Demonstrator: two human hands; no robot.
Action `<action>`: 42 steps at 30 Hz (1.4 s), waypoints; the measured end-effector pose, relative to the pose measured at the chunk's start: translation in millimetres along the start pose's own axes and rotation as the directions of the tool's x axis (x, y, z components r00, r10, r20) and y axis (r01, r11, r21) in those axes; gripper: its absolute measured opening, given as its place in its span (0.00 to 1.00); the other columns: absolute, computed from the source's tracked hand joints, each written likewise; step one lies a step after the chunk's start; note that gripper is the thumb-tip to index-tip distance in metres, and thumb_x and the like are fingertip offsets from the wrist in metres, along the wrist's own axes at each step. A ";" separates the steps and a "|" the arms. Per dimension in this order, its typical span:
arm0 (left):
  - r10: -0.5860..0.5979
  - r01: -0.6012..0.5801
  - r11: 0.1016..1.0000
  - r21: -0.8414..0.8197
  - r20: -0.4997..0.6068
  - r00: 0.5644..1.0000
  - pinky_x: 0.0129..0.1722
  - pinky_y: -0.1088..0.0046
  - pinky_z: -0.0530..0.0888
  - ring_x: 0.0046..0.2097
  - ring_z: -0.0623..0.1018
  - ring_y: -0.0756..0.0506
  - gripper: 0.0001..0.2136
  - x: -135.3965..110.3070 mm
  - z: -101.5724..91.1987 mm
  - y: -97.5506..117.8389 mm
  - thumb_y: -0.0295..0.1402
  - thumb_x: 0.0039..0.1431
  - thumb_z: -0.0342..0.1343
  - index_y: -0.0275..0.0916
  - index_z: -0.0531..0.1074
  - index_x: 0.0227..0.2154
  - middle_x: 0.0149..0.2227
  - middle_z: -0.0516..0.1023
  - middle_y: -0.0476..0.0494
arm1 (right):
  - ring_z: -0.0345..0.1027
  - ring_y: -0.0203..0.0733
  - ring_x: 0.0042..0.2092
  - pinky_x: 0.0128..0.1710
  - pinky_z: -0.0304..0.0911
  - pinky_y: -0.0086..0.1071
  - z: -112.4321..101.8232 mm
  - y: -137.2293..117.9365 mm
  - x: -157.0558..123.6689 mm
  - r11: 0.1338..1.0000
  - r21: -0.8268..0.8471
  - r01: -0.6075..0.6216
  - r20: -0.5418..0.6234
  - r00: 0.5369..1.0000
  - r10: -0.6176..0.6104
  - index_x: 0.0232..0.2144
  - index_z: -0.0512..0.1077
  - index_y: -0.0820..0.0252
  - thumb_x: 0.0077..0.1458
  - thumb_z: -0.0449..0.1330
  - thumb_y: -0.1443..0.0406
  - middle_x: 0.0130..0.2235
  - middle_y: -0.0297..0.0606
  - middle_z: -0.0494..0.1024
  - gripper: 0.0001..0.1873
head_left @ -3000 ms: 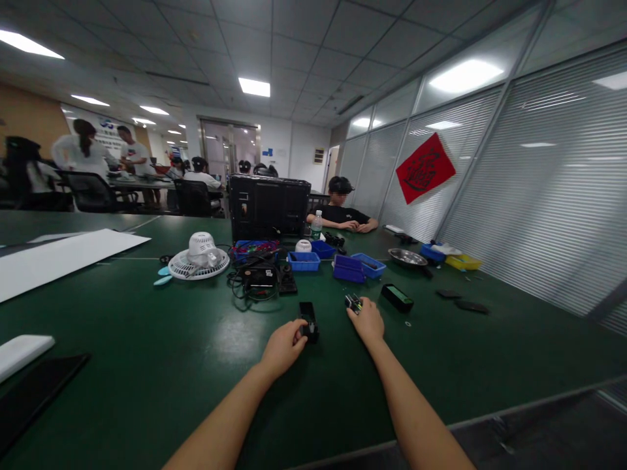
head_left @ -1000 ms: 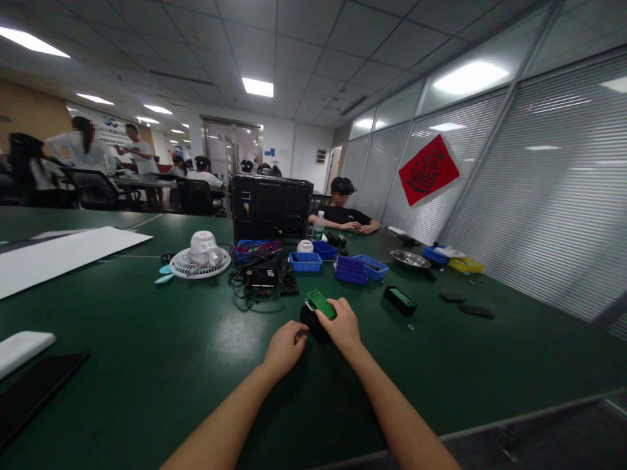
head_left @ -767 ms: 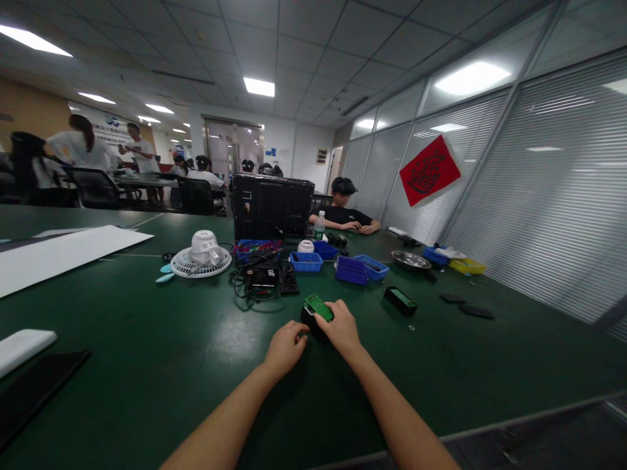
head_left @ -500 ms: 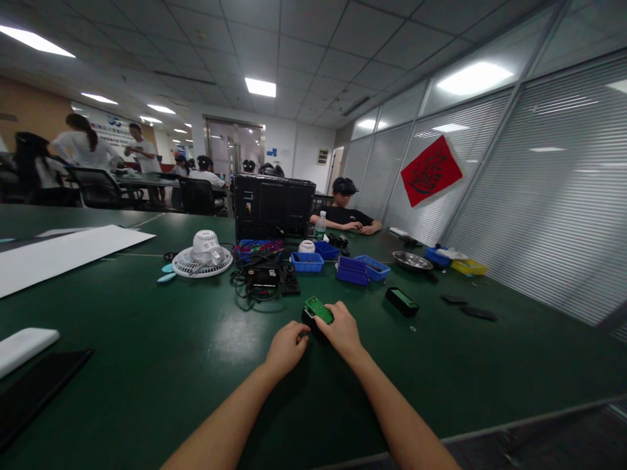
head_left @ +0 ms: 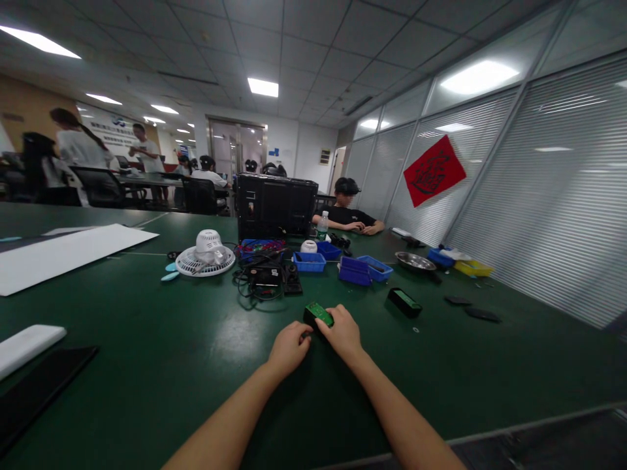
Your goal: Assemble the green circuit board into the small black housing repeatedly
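A small black casing [head_left: 310,317] lies on the green table [head_left: 147,365] in front of me, with a green circuit board [head_left: 319,313] lying in its top. My left hand [head_left: 288,348] is closed on the near left side of the casing. My right hand [head_left: 343,333] pinches the near end of the board, fingers pressed on it. A second black casing with a green board [head_left: 404,302] lies to the right, apart from both hands.
Behind the hands are a tangle of black cables and a device [head_left: 264,279], a white fan [head_left: 206,256], blue trays [head_left: 365,269], a black case [head_left: 277,207] and a metal bowl [head_left: 414,261]. A person [head_left: 349,212] sits across. A white block [head_left: 29,341] lies at left.
Three seconds ago my right hand was off to the right holding a small part; it came over with the green board, which has dropped from tilted to lying flat in the casing.
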State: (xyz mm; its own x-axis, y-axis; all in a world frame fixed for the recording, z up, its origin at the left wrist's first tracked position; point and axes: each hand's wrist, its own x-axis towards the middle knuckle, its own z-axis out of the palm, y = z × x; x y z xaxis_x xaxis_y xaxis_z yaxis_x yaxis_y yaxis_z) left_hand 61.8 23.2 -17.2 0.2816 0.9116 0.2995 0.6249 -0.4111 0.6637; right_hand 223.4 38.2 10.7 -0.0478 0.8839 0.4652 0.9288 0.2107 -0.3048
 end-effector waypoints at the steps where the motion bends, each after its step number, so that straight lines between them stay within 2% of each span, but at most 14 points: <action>1: -0.001 0.001 1.000 0.000 0.003 1.000 0.39 0.74 0.65 0.36 0.70 0.49 0.12 -0.1 -0.7 0.8 0.28 0.51 0.48 0.42 0.71 0.38 0.36 0.72 0.47 | 0.64 0.43 0.40 0.38 0.58 0.31 0.4 0.2 -0.2 1.000 0.001 0.001 0.000 1.000 -0.001 0.37 0.71 0.59 0.49 0.55 0.55 0.36 0.40 0.69 0.16; 11: -0.017 0.017 1.000 -0.006 0.009 1.000 0.40 0.73 0.66 0.36 0.70 0.49 0.12 -0.6 -4.0 5.8 0.28 0.51 0.48 0.41 0.72 0.38 0.36 0.72 0.47 | 0.62 0.43 0.43 0.40 0.59 0.31 3.7 1.5 -2.9 0.997 0.074 0.012 0.046 0.999 -0.016 0.44 0.68 0.55 0.50 0.54 0.55 0.40 0.40 0.67 0.20; 18: -0.001 0.001 1.000 -0.010 -0.006 1.000 0.39 0.74 0.66 0.35 0.70 0.50 0.11 0.3 -1.7 2.3 0.28 0.51 0.49 0.41 0.71 0.38 0.36 0.71 0.47 | 0.62 0.43 0.44 0.43 0.58 0.31 5.7 2.8 -4.5 0.994 0.103 0.045 0.073 0.996 -0.053 0.43 0.69 0.57 0.52 0.52 0.56 0.40 0.41 0.68 0.18; 23: -0.074 0.070 0.996 -0.059 -0.074 0.994 0.40 0.74 0.67 0.33 0.70 0.52 0.15 3.1 0.0 -0.8 0.26 0.50 0.49 0.39 0.67 0.43 0.38 0.71 0.46 | 0.63 0.41 0.43 0.44 0.59 0.32 6.9 0.5 -6.2 0.981 0.186 0.057 0.066 0.995 -0.070 0.43 0.69 0.57 0.51 0.53 0.56 0.40 0.40 0.68 0.18; 25: -0.087 0.078 0.993 -0.086 -0.113 0.990 0.41 0.73 0.68 0.33 0.71 0.52 0.15 3.9 -0.4 -1.5 0.28 0.52 0.48 0.39 0.66 0.44 0.40 0.71 0.45 | 0.64 0.40 0.42 0.43 0.59 0.31 8.4 -2.1 -7.3 0.965 0.257 0.050 0.070 0.995 -0.071 0.43 0.68 0.57 0.53 0.51 0.56 0.40 0.39 0.68 0.18; 28: -0.095 0.075 0.989 -0.125 -0.160 0.983 0.44 0.71 0.68 0.37 0.72 0.50 0.15 4.3 -2.2 -0.9 0.34 0.54 0.48 0.39 0.65 0.46 0.43 0.70 0.44 | 0.65 0.39 0.41 0.44 0.60 0.31 11.5 -6.3 -9.1 0.923 0.378 0.076 0.080 0.990 -0.114 0.44 0.68 0.59 0.56 0.48 0.57 0.39 0.40 0.69 0.18; 32: -0.094 0.078 0.993 -0.086 -0.201 0.975 0.51 0.67 0.64 0.50 0.67 0.45 0.19 3.1 -4.0 0.4 0.37 0.53 0.50 0.39 0.64 0.48 0.51 0.65 0.41 | 0.64 0.38 0.43 0.46 0.59 0.31 14.8 -8.8 -10.3 0.850 0.512 0.122 0.096 0.975 -0.199 0.46 0.68 0.59 0.57 0.46 0.58 0.40 0.41 0.70 0.19; 37: -0.056 0.062 0.998 0.014 -0.252 0.966 0.54 0.65 0.61 0.54 0.64 0.43 0.21 0.7 -1.6 -1.8 0.40 0.47 0.56 0.39 0.68 0.45 0.53 0.62 0.40 | 0.65 0.39 0.45 0.46 0.59 0.33 18.5 -7.3 -10.2 0.783 0.620 0.046 0.102 0.985 -0.139 0.47 0.67 0.57 0.57 0.45 0.57 0.45 0.40 0.71 0.20; 39: -0.046 0.057 0.998 0.035 -0.259 0.965 0.53 0.64 0.61 0.53 0.64 0.42 0.19 -0.1 -1.2 -2.5 0.40 0.47 0.56 0.40 0.69 0.43 0.53 0.62 0.40 | 0.67 0.39 0.41 0.42 0.62 0.33 20.8 -6.5 -10.1 0.753 0.658 -0.012 0.127 0.987 -0.095 0.46 0.68 0.58 0.56 0.45 0.55 0.42 0.40 0.73 0.21; 42: -0.042 0.060 0.996 0.063 -0.252 0.967 0.53 0.63 0.62 0.52 0.65 0.42 0.19 -1.5 -2.6 -1.5 0.39 0.47 0.57 0.40 0.69 0.43 0.55 0.60 0.40 | 0.67 0.36 0.29 0.32 0.64 0.30 24.4 -5.6 -9.4 0.711 0.696 -0.106 0.199 0.979 -0.048 0.45 0.67 0.60 0.56 0.44 0.53 0.33 0.37 0.73 0.23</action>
State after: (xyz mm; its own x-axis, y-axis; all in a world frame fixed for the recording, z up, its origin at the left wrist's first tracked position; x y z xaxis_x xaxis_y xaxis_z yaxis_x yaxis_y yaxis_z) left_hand 58.5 22.5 -16.9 0.0625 0.8987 0.4341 0.6851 -0.3549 0.6361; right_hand 209.6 38.8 -12.3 -0.1646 0.9380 0.3052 0.4095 0.3465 -0.8440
